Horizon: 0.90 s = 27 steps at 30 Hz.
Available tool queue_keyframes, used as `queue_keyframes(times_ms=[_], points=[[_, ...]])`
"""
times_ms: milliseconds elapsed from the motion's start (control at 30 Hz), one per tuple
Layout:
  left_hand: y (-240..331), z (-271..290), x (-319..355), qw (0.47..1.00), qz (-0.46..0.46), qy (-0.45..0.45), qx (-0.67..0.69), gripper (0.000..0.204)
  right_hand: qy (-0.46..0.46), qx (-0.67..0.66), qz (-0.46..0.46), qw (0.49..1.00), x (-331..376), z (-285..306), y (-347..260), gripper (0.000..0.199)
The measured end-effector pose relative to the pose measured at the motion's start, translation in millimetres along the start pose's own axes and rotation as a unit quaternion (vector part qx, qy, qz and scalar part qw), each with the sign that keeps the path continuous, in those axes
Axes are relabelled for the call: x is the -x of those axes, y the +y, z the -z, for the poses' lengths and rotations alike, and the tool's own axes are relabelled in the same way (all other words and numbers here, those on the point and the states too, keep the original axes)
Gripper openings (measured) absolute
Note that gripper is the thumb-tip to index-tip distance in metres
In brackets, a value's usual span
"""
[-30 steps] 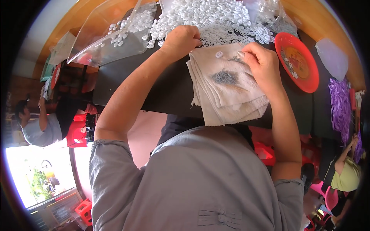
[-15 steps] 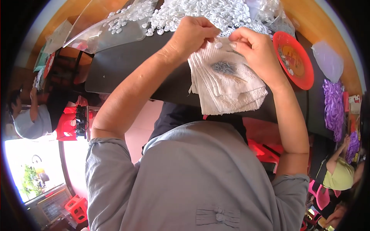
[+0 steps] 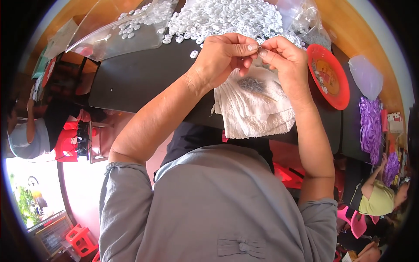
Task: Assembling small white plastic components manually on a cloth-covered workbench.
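Observation:
Above the far edge of a folded white towel (image 3: 257, 120), my left hand (image 3: 227, 56) and my right hand (image 3: 284, 56) meet at the fingertips. Both are closed in a pinch on something too small and too covered by the fingers to make out. On the towel lies a small heap of dark grey, thin bits (image 3: 252, 84), with a thin light-brown stick (image 3: 267, 97) beside it. Just beyond my hands spreads a big pile of small white oval pieces with holes (image 3: 227, 19). One loose white piece (image 3: 194, 54) lies near my left wrist.
A red plate (image 3: 343, 94) with a few small pieces stands to the right. Past it are a translucent bag (image 3: 366, 76) and a purple bundle of strips (image 3: 370, 126). A clear plastic tray (image 3: 104, 46) stands far left on the black table (image 3: 144, 81). Other people sit at both sides.
My hands were apart over the towel, with a white piece visible between them. Now their fingertips touch, and that piece is no longer seen there. The left hand has turned and come nearer.

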<state>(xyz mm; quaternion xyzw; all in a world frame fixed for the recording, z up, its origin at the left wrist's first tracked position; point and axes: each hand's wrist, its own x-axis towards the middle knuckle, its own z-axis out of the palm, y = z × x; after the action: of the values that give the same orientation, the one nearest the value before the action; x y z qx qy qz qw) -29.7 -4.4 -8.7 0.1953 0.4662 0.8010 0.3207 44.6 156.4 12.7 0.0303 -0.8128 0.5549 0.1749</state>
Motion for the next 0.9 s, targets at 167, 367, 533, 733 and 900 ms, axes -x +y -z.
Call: queue_keyframes(times_ms=[167,367,533,733,900], points=[[-1,-2,1,0.999,-0.032,-0.005,-0.025,0.018,-0.011,-0.059,-0.042,0.997,0,2,3,0.007],[-4,-1,-2,0.999,-0.026,0.021,-0.031,0.02,-0.036,-0.024,0.0,0.999,2,-3,4,0.006],[0,10,-5,0.996,-0.06,0.069,-0.024,0.017,-0.041,0.208,0.163,0.964,1,5,4,0.003],[0,14,-5,0.994,-0.028,0.095,-0.055,0.015,-0.174,0.289,0.124,0.933,6,22,-1,0.009],[-2,12,-5,0.995,0.002,0.068,-0.075,0.011,-0.211,0.306,0.114,0.921,6,17,8,0.007]])
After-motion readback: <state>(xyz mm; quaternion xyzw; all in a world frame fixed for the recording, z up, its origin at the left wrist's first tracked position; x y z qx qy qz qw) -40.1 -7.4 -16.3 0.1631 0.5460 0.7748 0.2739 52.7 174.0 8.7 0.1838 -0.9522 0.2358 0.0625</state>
